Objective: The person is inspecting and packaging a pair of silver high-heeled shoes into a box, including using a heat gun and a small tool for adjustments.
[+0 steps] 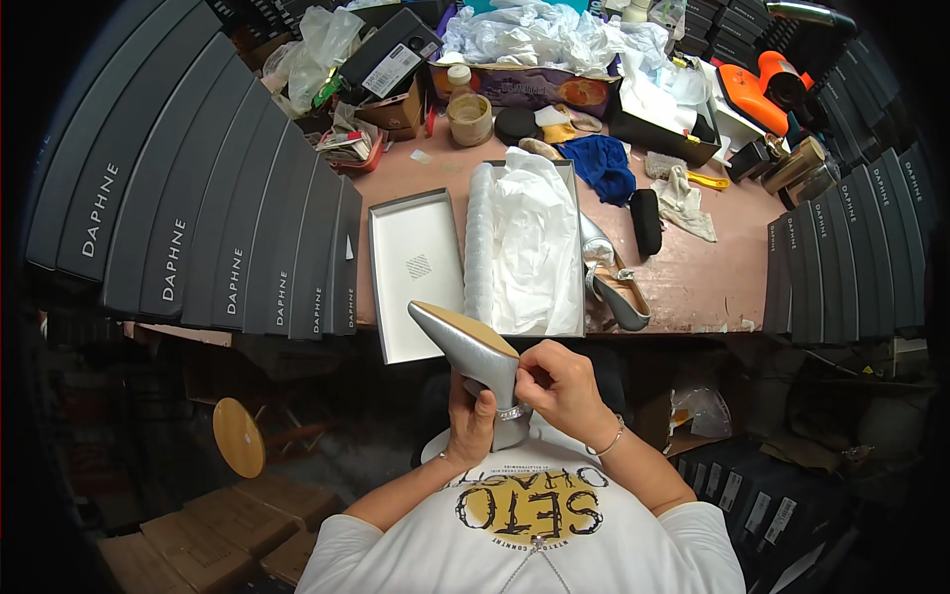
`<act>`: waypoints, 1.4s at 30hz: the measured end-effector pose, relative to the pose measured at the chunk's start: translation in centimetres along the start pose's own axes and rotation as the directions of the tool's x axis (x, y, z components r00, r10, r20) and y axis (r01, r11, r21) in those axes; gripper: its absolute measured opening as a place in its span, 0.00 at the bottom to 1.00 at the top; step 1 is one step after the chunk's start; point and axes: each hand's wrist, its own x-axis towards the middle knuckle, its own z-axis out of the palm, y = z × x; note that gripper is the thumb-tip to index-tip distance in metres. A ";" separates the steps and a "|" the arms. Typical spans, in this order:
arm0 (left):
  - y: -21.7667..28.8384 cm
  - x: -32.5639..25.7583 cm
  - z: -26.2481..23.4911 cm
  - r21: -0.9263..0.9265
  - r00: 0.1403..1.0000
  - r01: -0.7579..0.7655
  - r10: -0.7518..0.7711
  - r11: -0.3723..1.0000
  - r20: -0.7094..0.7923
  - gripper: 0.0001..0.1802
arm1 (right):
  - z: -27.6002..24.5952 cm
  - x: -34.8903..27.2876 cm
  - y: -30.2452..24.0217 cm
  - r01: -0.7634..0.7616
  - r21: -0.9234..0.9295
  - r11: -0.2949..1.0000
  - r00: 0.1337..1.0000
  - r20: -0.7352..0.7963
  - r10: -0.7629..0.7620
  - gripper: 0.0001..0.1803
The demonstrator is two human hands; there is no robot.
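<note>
**Silver pointed shoe held in both hands above the bench edge**

The silver shoe (473,354) is held in front of the person's chest, just below the near edge of the pink worktable (712,272). Its long axis runs diagonally: the pointed toe aims up and to the left, toward the open box lid (414,269), while the heel end drops down and to the right between the hands. The tan sole faces upward. The left hand (469,421) grips the rear of the shoe from below, fingers wrapped round it; the right hand (559,386) pinches the top edge near the heel, fingertips pressed together on the material. The heel itself is largely hidden by both hands, and a small glittering band there is hard to make out. On the table, an open shoe box (574,247) holds crumpled white tissue paper (529,247) and a white foam roll (480,238); the lid beside it is bare inside. A second silver shoe (618,292) lies just right of the box, partly cut off behind its wall. Dark stacked boxes (228,218) flank the bench
</note>
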 end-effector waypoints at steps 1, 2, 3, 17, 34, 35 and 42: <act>0.0 0.0 0.0 0.005 1.000 -0.008 0.008 1.000 0.003 0.45 | 0.0 0.0 0.0 0.000 -0.001 1.000 1.000 0.002 0.000 0.04; -0.2 -0.1 0.0 -0.012 1.000 -0.006 0.006 1.000 0.002 0.45 | 0.0 0.0 0.0 -0.001 -0.003 1.000 1.000 0.004 0.001 0.04; -0.7 -0.2 -0.1 -0.028 1.000 -0.004 0.004 1.000 0.002 0.45 | 0.1 0.0 0.1 0.011 -0.011 1.000 1.000 -0.002 -0.012 0.04; -2.1 -0.5 -0.3 -0.511 0.961 0.276 -0.243 0.814 0.133 0.38 | -1.7 0.3 -1.0 -0.087 0.108 0.990 0.994 0.073 0.080 0.07; -2.5 -1.6 -1.2 -0.080 1.000 0.024 -0.024 0.996 -0.002 0.42 | -0.5 -0.4 -1.4 0.097 -0.101 0.990 0.994 0.054 -0.092 0.06; -2.4 -1.7 -1.0 -0.083 1.000 0.023 -0.024 0.996 -0.012 0.42 | -0.5 -0.4 -1.4 0.107 -0.111 0.988 0.993 0.054 -0.101 0.06; -1.7 -1.4 -1.1 -0.109 0.999 0.009 -0.004 0.994 0.045 0.43 | 0.3 -0.3 -1.8 0.090 -0.036 0.995 0.996 0.007 -0.090 0.06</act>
